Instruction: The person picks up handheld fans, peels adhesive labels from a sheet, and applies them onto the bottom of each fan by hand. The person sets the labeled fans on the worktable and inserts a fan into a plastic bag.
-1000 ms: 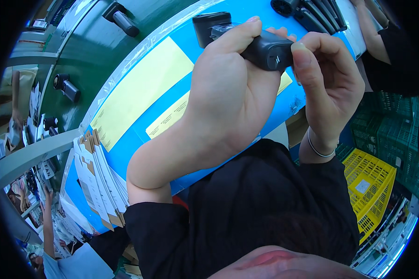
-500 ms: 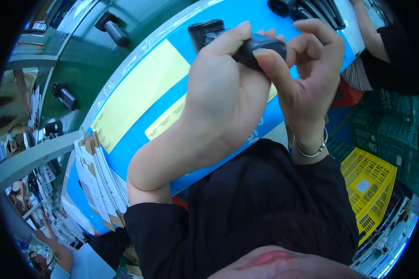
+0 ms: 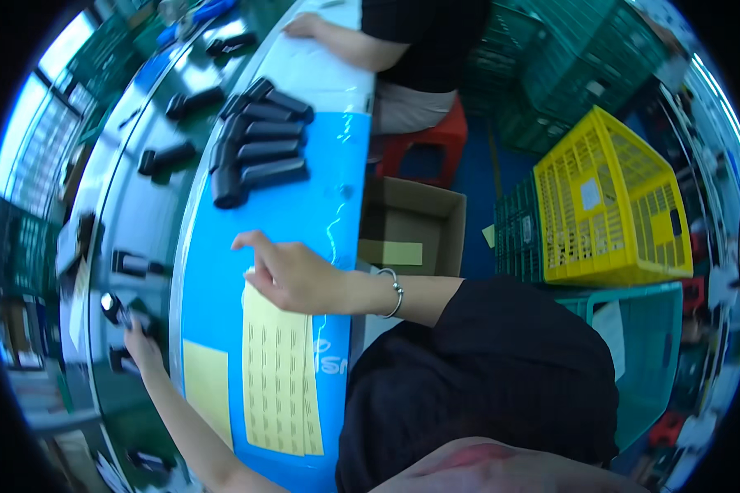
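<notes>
On the blue work surface [image 3: 304,214] in front of me, my right hand [image 3: 292,275] hovers over the top edge of a yellow label sheet [image 3: 278,378], fingers pinched loosely together at the sheet's upper corner. I cannot tell whether a label is caught between them; the fingertips look nearly closed, but nothing clearly shows in the pinch. A silver bracelet [image 3: 393,292] sits on that wrist. The sheet lies flat and lengthwise just inside the table's near edge, I judge so its rows of small labels stay within easy reach of that hand. A second, plainer yellow sheet [image 3: 205,382] lies just beside it, to its left.

My left hand [image 3: 140,341] is stretched well out to the left, over the green conveyor belt [image 3: 140,205], and is closed around a black cylindrical part [image 3: 117,311] with a shiny end. The part sits at the belt, well apart from the label sheet, which suggests it is placed there so the belt can carry it.

More of the same black parts lie spaced along the belt, and a neat stack of black parts [image 3: 255,140] rests farther up the blue surface, near another person's forearm [image 3: 337,41]. Below the table stands an open cardboard box [image 3: 411,226], and to the right a yellow crate [image 3: 612,201] beside green crates.
</notes>
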`<state>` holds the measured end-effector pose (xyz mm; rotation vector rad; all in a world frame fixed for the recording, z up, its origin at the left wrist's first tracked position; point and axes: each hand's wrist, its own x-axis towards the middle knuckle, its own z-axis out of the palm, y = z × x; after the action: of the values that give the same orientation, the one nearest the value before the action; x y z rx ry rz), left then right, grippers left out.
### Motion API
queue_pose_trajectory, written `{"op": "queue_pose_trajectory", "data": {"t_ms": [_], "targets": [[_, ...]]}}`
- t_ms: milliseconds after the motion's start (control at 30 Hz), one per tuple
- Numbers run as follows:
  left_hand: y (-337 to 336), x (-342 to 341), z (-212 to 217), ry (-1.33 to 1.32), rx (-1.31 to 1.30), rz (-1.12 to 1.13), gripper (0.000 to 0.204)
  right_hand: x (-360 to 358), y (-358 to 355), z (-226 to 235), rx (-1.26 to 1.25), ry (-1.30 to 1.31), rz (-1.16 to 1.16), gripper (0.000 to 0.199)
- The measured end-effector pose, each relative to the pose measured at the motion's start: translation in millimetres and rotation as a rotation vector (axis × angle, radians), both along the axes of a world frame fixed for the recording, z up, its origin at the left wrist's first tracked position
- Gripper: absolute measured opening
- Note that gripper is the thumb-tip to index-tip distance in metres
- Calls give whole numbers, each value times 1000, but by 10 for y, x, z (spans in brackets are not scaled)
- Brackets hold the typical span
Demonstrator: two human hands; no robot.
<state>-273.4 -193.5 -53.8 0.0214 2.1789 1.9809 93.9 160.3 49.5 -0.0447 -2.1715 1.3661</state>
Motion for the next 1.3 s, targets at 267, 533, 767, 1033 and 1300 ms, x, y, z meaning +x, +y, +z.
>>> {"op": "queue_pose_trajectory", "data": {"t_ms": [267, 533, 767, 1033, 1300], "targets": [[652, 518, 361, 699, -1482, 249, 38, 254, 231, -42, 121, -165, 9, 41], [422, 356, 358, 293, -808, 56, 43, 268, 61, -425, 673, -419, 136, 66], [429, 554, 719, -72, 654, -510, 47, 138, 196, -604, 675, -379, 29, 65], [1863, 2876, 1150, -94, 489, -486, 38, 93, 239, -645, 718, -415, -16, 62], [1989, 3026, 677, 56, 385, -611, 29, 171, 360, -509, 769, -440, -23, 60]]}}
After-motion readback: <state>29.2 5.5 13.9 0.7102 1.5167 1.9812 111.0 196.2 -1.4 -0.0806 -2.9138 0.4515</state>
